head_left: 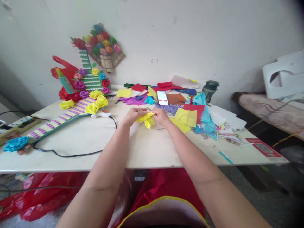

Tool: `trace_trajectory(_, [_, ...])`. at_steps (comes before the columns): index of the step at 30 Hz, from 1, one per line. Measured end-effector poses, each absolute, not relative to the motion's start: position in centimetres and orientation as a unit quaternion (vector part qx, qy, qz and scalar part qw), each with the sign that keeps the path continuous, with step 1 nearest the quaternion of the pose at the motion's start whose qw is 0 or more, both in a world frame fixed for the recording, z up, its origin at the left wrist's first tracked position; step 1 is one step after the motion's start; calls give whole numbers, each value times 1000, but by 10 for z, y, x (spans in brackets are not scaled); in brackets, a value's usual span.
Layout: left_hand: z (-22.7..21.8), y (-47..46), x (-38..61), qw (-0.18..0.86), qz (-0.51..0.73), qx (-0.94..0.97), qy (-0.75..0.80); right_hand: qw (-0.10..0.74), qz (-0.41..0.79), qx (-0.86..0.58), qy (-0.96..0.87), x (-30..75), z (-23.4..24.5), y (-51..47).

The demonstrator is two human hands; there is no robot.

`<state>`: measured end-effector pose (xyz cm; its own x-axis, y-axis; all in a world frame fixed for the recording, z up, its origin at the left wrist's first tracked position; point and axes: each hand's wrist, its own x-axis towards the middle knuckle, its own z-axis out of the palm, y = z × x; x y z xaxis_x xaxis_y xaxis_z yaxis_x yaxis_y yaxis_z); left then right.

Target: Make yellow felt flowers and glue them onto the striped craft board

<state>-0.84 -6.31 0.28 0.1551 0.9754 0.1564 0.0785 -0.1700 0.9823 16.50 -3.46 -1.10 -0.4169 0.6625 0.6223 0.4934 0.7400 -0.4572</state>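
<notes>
Both hands are close together above the middle of the table (152, 152). Between them is a yellow paper flower (147, 121), its petals hanging down below the fingers. My left hand (135, 114) is closed on the flower's left side. My right hand (161, 117) pinches the right side near its top. A small greyish piece sticks up between the fingertips, too small to make out. Just right of my right hand lie yellow paper sheets (190, 118). A white glue gun (101, 115) with a black cord rests to the left of my left hand.
A guitar-shaped craft (68, 115) with paper flowers lies at left, by a power strip (21, 126). Coloured paper, a phone (162, 98) and a dark bottle (210, 90) stand along the back. White scraps (225, 117) cover the right side. The black cord crosses the table's left half.
</notes>
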Motion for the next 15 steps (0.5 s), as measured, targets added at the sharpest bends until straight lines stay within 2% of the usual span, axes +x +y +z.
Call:
trace_trajectory(9, [8, -67, -6, 424, 475, 637, 434, 417, 99, -343, -836, 164, -17, -30])
trace_trajectory(15, [13, -69, -1, 333, 475, 691, 432, 431, 155, -320, -829, 168, -19, -24])
